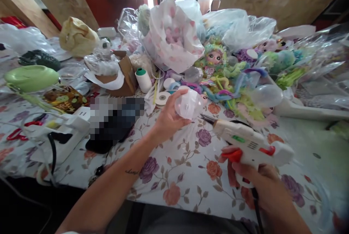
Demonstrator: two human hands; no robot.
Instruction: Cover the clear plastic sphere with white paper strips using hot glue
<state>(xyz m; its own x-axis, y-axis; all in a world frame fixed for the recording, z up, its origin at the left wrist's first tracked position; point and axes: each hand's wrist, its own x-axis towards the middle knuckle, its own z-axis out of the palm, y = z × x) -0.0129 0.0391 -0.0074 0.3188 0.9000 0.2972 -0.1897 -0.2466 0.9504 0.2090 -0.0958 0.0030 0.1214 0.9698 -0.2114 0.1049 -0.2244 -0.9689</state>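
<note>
We held a clear plastic ball (188, 103) in our left hand (168, 117), fingers curled about it, raised just above the floral tablecloth (174, 175). Our right hand (255, 175) was clenched on the grip of a white glue gun (248, 143), one finger on its orange trigger, and the metal nozzle pointed at the ball — close beside it, though we could not tell whether the tip touched. Just behind the ball lay a roll of white ribbon (162, 98) and a spool of white thread (143, 79) with a green cap. Farther back, a doll (214, 58) with pastel hair sat among coloured yarn and plastic bags. To the left stood a white power strip (73, 121) — beside it, red-handled scissors (20, 132).
</note>
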